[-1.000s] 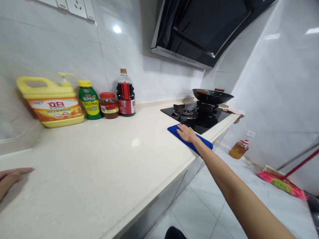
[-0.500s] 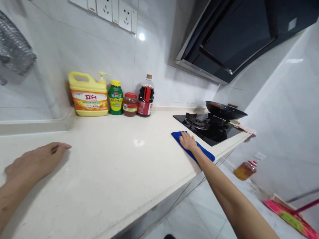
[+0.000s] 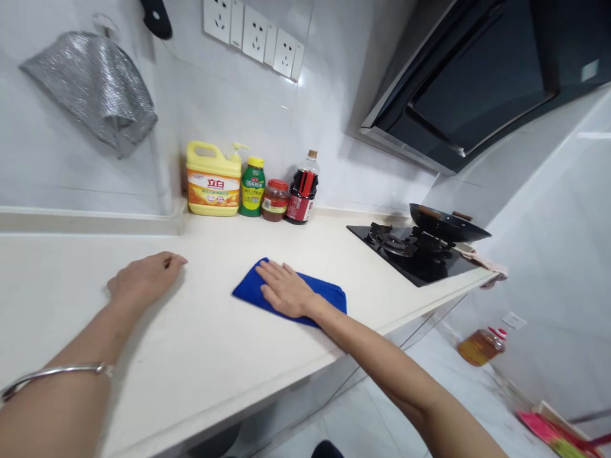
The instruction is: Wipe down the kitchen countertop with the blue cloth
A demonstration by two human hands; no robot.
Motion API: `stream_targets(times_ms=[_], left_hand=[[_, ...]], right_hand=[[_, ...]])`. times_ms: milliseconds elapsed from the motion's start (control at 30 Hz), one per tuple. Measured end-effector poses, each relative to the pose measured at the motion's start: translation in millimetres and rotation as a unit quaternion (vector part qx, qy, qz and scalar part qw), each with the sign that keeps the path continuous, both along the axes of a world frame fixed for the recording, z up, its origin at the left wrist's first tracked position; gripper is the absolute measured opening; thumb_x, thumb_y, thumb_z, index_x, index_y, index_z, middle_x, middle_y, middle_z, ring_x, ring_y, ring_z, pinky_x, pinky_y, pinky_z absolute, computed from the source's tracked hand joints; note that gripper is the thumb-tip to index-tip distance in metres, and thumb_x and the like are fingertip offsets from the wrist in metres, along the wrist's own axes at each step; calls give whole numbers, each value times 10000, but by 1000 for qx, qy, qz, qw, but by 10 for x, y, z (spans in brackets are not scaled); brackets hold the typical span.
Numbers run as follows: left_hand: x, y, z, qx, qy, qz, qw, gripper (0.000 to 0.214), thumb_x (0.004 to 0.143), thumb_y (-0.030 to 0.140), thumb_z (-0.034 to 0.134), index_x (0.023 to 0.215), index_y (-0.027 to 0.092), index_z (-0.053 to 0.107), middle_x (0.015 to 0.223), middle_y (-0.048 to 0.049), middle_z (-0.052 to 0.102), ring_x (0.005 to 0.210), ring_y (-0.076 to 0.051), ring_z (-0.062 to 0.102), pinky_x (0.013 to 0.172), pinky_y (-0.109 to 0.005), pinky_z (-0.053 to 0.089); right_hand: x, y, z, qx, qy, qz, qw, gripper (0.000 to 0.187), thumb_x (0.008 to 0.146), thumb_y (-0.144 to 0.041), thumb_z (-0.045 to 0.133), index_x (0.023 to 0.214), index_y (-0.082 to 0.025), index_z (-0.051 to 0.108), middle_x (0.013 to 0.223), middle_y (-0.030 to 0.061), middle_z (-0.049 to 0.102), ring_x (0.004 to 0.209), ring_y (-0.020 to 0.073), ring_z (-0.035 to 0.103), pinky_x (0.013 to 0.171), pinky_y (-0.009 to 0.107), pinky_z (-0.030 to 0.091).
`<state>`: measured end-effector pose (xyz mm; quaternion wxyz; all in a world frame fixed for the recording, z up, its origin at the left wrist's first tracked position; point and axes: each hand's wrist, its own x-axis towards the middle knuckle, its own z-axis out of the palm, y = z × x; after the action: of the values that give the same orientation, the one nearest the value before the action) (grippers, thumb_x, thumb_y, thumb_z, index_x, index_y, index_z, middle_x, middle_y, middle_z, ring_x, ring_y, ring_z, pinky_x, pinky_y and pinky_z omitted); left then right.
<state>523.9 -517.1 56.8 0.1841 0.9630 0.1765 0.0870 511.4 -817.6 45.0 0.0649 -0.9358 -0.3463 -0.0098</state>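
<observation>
My right hand (image 3: 287, 291) lies flat on a folded blue cloth (image 3: 329, 294), fingers stretched out and a little apart, pressing it onto the pale countertop (image 3: 200, 356). Part of the cloth is hidden under the palm and wrist. To the left, my left hand (image 3: 146, 278) rests on the same countertop with its fingers curled in and the thumb side toward the wall. Nothing shows in it. A silver bangle (image 3: 62, 371) circles the left forearm.
Along the wall stand a yellow detergent jug (image 3: 214, 181), a green bottle (image 3: 252, 187), a red-lidded jar (image 3: 275, 200) and a dark sauce bottle (image 3: 302, 189). Right of the cloth is a black gas hob (image 3: 405, 254) bearing a wok (image 3: 446, 224), below a range hood (image 3: 482, 83).
My right hand has slid the blue cloth leftward along the countertop, away from the hob. The camera has turned left, bringing the hanging silver cloth and a black knife handle into view.
</observation>
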Motion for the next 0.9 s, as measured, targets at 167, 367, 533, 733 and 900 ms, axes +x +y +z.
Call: stream_targets(times_ms=[167,367,533,733,900], left_hand=[[-106,-24,36,-7,27,-12,1000,518,921,501,289,1232,336,668,1346,-78,643,1193,-361,593,956,-514,488],[-153,-18,33,-3,18,-25,1000,514,927,476,290,1222,320,681,1338,-90,651,1197,-370,600,951,-504,496],[-145,-19,16,-4,12,-31,999,530,922,476,278,1219,295,677,1313,-113,661,1189,-380,605,962,-509,496],[-170,-41,-3,-9,6,-30,999,503,915,433,279,1174,306,691,1282,-99,678,1173,-358,620,954,-481,500],[-175,-58,-35,-12,-2,-19,1000,487,917,443,300,1177,297,685,1251,-96,692,1182,-341,618,977,-471,489]], right_hand=[[-356,84,47,5,6,178,984,583,1067,-399,289,1592,-155,216,1680,78,179,1559,182,71,1276,445,55],[-595,-14,85,4,19,294,956,599,1059,-388,357,1596,-170,203,1677,73,195,1558,167,54,1275,443,8],[-651,-49,120,14,32,331,943,622,1050,-405,382,1597,-168,206,1670,93,215,1558,179,67,1274,462,17],[-834,-144,148,26,33,274,961,566,1075,-382,296,1606,-224,180,1686,59,155,1558,173,65,1273,480,-22],[-936,-157,93,-8,84,247,965,614,1065,-473,330,1614,-289,126,1693,27,110,1561,206,30,1272,505,-16]])
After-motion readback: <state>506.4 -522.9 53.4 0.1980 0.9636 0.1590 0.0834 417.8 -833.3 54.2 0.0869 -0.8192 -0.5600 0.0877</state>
